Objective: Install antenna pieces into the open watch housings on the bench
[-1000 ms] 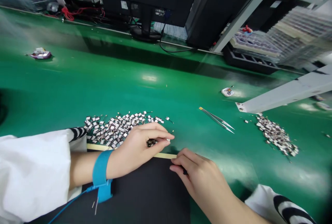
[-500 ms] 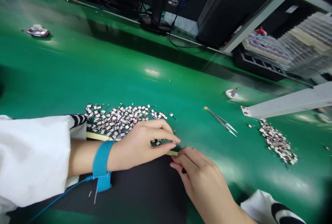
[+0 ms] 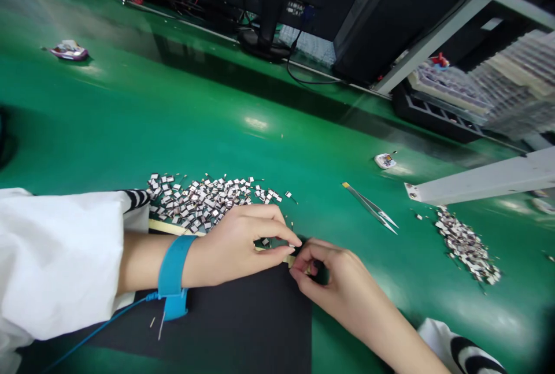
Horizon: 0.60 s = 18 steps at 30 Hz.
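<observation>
My left hand (image 3: 243,244), with a blue strap (image 3: 174,267) round its wrist, reaches across a black mat (image 3: 234,316). Its thumb and index finger pinch a tiny pale part (image 3: 292,245), mostly hidden by the fingertips. Just to the right, my right hand (image 3: 333,273) is closed in a pinch at the end of a yellow tape strip (image 3: 167,227), which runs along the mat's far edge and partly under my left hand. Behind the left hand spreads a pile of small white-and-black parts (image 3: 208,197) with short leads.
Tweezers (image 3: 370,207) lie to the right on the green table (image 3: 208,125). Beyond them are a second pile of small parts (image 3: 467,244), a small white device (image 3: 385,160) and a pale metal post (image 3: 481,180). A monitor (image 3: 277,4) stands at the back.
My right hand has turned and its fingers have opened into a rounder pinch at the tape's end. My left hand stays in nearly the same place. The view has shifted slightly.
</observation>
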{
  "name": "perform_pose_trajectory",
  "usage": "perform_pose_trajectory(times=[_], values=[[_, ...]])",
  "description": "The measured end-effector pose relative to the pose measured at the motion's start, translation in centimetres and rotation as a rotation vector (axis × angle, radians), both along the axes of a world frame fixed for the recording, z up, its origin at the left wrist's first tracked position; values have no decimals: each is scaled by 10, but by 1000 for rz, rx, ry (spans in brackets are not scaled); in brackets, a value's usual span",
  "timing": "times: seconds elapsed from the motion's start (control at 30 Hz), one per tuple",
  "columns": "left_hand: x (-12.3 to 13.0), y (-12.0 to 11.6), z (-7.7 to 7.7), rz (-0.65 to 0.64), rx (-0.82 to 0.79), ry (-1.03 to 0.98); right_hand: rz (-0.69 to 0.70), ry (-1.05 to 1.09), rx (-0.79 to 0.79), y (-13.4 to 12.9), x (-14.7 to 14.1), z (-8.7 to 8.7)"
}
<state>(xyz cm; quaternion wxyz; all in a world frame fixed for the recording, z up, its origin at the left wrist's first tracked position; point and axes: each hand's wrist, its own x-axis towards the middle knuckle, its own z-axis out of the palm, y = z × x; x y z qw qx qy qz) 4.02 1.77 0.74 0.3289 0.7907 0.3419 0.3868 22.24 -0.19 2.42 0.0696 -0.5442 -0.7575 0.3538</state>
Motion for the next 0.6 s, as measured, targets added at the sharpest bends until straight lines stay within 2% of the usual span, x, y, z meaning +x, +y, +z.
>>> perform_pose_trajectory(times=[0.17, 0.23, 0.6], values=[[0, -4, -1, 53, 41, -24, -209, 437, -121, 12, 5, 4], [0, -4, -2, 39, 57, -19, -240, 571, -186, 10, 3, 3], [-1, -3, 0, -11, 135, -18, -265, 604, -182, 0, -8, -6]])
